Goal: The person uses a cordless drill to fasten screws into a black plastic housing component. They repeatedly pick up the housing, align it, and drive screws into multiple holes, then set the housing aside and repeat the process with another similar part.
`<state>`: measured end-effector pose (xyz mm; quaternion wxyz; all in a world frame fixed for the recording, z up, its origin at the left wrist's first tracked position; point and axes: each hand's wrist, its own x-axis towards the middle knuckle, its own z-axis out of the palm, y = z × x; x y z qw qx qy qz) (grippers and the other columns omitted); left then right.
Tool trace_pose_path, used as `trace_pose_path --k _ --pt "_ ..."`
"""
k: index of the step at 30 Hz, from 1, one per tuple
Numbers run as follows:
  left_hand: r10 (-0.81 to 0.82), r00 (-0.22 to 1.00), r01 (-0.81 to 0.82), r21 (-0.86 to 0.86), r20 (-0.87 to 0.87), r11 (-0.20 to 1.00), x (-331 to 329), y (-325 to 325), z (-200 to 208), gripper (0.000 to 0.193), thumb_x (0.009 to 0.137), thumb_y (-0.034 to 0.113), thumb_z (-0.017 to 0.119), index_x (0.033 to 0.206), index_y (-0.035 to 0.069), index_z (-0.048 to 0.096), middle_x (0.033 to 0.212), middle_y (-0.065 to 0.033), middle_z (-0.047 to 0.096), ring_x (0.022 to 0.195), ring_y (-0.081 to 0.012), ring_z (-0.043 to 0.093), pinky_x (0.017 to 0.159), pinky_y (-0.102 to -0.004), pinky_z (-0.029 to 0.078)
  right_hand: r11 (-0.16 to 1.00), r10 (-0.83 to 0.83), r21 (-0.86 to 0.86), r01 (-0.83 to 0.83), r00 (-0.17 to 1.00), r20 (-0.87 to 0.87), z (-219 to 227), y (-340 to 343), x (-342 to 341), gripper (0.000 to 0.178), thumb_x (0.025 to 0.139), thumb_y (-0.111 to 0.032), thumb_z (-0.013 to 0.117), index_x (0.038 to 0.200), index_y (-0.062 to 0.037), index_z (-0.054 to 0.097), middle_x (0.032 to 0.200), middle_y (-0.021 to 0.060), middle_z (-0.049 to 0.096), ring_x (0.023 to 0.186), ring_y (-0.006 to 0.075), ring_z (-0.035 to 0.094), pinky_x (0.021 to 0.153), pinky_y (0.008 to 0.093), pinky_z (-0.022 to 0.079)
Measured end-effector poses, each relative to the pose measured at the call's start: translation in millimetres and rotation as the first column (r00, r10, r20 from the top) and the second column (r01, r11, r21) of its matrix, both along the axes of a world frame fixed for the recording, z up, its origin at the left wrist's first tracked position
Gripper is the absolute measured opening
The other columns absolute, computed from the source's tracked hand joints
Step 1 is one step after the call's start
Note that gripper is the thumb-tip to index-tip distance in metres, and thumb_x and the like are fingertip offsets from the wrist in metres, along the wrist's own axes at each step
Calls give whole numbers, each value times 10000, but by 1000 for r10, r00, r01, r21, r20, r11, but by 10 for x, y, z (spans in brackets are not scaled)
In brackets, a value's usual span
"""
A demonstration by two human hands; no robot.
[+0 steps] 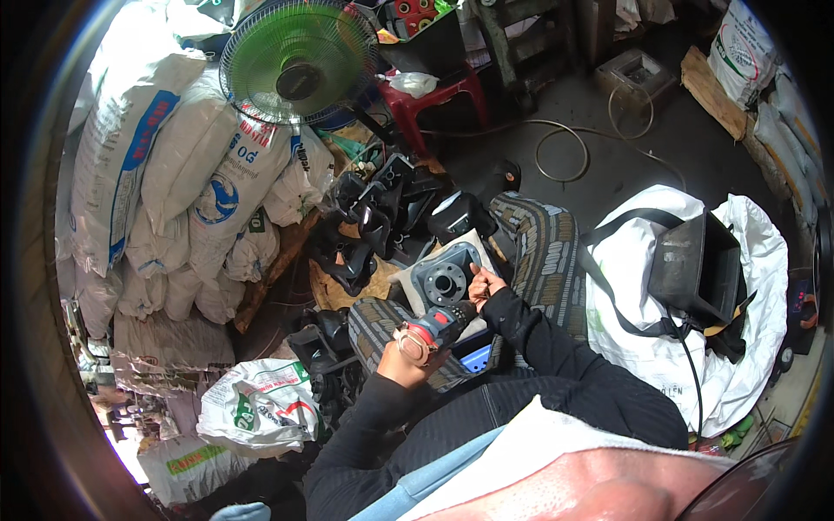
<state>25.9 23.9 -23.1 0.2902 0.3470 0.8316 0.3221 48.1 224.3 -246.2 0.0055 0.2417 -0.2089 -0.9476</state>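
- Head view, centre: a grey flanged housing (432, 285) lies on a pale pad (412, 295) between the patterned trouser legs (549, 260), probably so they steady it.
- Just below, the left hand (403, 366) wraps its fingers round a red-and-black drill (445, 324), presumably for firm control.
- Right of the housing, the right hand (488, 286) curls its fingers; whether they pinch something small cannot be told.

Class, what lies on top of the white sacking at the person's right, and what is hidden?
A black hollow box and a black strap lie on the white sacking. The patch directly beneath the box is covered, so whatever is there cannot be seen.
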Motion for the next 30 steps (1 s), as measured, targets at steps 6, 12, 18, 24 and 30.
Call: trace_pose_path --k 6,12,18,24,30 --pt "-84 977 64 -103 -197 993 2 -55 -37 319 768 168 720 1057 62 636 962 -107 670 868 -279 654 773 -356 522 963 119 254 -94 989 -83 350 -24 127 285 955 -293 550 1090 -54 625 672 -12 586 642 151 630 598 278 531" --pt "-187 901 267 160 -391 950 -172 179 402 325 749 106 689 1070 81 647 1043 -121 648 960 -328 620 833 -395 500 999 55 18 -52 920 -388 254 40 133 315 949 -237 506 1143 -5 594 1074 168 643 1058 334 601 853 476 544" --pt "121 991 -118 50 -59 992 -60 -164 442 204 776 55 708 964 33 632 798 -54 619 623 -164 572 547 -299 447 785 281 606 -128 946 -164 829 -58 298 319 925 -200 593 1181 -11 579 1022 92 655 946 175 654 783 290 584" --pt "280 945 -283 -11 168 959 -28 -214 397 179 808 119 729 935 34 637 698 -15 626 524 -99 562 491 -265 438 814 326 555 -173 926 -190 643 13 257 229 923 -95 586 1137 -16 607 984 68 664 892 132 673 803 287 596" --pt "314 912 -310 -59 264 949 -87 -213 412 193 801 107 735 943 22 635 666 -22 616 494 -108 552 468 -260 426 706 390 670 -229 915 -98 671 32 253 256 922 -116 596 1157 -16 589 971 71 659 813 129 682 760 256 599"
